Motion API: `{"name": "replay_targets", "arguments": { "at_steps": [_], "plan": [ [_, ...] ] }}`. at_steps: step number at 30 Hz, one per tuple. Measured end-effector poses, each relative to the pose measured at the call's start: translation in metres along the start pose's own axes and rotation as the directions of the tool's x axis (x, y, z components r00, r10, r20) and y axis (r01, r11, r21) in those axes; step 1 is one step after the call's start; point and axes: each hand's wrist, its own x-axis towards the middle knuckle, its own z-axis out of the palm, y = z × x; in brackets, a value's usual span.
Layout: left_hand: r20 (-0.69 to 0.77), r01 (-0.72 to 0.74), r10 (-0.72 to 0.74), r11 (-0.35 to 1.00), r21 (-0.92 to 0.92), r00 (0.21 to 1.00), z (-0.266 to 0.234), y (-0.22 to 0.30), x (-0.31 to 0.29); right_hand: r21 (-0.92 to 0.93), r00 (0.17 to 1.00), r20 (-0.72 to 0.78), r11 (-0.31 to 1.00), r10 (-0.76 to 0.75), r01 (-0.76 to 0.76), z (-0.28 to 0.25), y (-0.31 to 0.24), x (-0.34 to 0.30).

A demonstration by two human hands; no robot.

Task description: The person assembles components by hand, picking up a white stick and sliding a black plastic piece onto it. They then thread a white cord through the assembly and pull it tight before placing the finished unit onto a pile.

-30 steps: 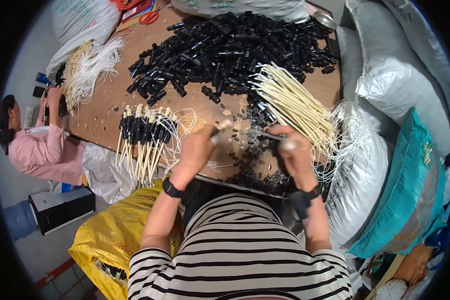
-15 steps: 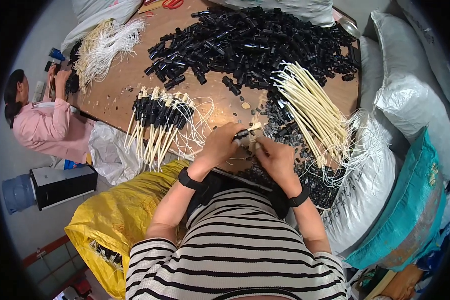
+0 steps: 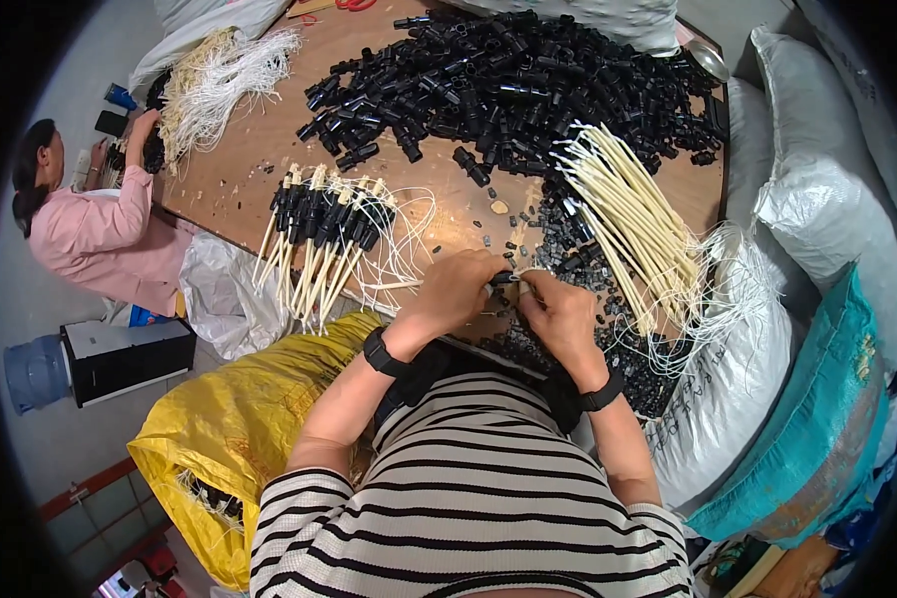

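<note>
Above the near edge of the table, my left hand (image 3: 456,291) closes its fingers around a short black plastic tube (image 3: 503,278). Opposite it, my right hand (image 3: 565,321) pinches at the tube's other end; its fingertips hide what sits there. Left of my hands lies a row of black tubes fitted on cream rods (image 3: 331,221), with loose white strings. To the right is a bundle of cream rods (image 3: 633,219) trailing thin white cords (image 3: 718,289). Small black pieces (image 3: 623,344) are scattered under and beside my right hand.
A large heap of black plastic tubes (image 3: 508,85) covers the far tabletop (image 3: 239,164). White string bundles (image 3: 234,85) lie far left, near a person in pink (image 3: 100,224). A yellow sack (image 3: 239,419) stands near left; white (image 3: 817,179) and teal sacks (image 3: 817,429) crowd the right.
My hands have come closer together around the tube, and the cream end that stuck up between them no longer shows. The person in pink has moved their arms.
</note>
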Motion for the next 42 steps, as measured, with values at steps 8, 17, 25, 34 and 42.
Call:
{"name": "replay_targets", "arguments": {
  "at_steps": [8, 17, 25, 34, 42],
  "plan": [
    [0.013, 0.009, -0.009, 1.000, 0.019, 1.000, 0.002, 0.004, 0.001, -0.110, 0.998, 0.056, 0.993, -0.034, 0.040, -0.002, -0.002, -0.003],
    [0.142, 0.061, -0.042, 0.989, -0.132, 0.989, 0.003, 0.010, 0.003, 0.122, 0.981, 0.195, 0.992, 0.016, -0.040, -0.005, -0.007, -0.001],
    [-0.291, -0.286, 0.222, 0.938, -0.198, 0.930, -0.007, 0.002, 0.002, 0.281, 1.000, 0.013, 0.959, 0.018, -0.021, 0.003, -0.006, -0.002],
    [-0.294, -0.234, 0.245, 0.969, 0.073, 0.924, 0.000, -0.040, 0.034, 0.267, 0.949, 0.102, 0.910, 0.300, -0.317, 0.008, 0.007, -0.009],
    [-0.249, 0.091, -0.151, 0.967, -0.237, 0.957, 0.011, -0.049, 0.028, 0.289, 0.881, 0.117, 0.833, 0.458, -0.471, 0.008, 0.026, -0.011]
  ]
}}
